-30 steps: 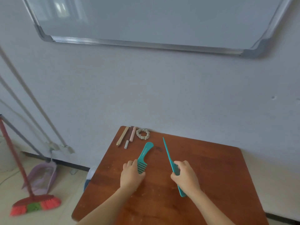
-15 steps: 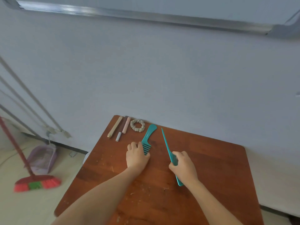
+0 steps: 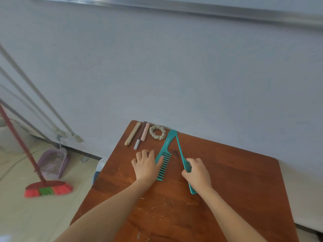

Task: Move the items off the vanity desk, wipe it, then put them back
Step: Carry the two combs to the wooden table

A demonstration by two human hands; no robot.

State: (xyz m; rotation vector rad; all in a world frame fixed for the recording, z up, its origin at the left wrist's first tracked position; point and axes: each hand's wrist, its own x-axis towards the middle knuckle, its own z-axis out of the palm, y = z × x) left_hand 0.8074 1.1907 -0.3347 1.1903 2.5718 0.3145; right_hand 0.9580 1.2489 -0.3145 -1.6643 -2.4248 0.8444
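On the brown wooden vanity desk a teal wide-tooth comb lies with its handle toward the wall. My left hand rests flat beside it, fingers apart, with the thumb against the comb's spine. My right hand is curled over the toothed part of a thin teal tail comb, whose pointed tip nearly meets the other comb's handle. Along the back left edge lie a beige scrunchie, a pink tube, a dark pen with a grey cap and a gold stick.
The desk stands against a pale wall, under a whiteboard's metal frame. On the floor to the left are a red broom, a purple dustpan and slanted metal poles. Crumbs dot the desk's near half.
The wide-tooth comb has slid toward the wall next to the scrunchie, and my left hand now lies at its left side. My right hand stays on the tail comb. The view has tilted down.
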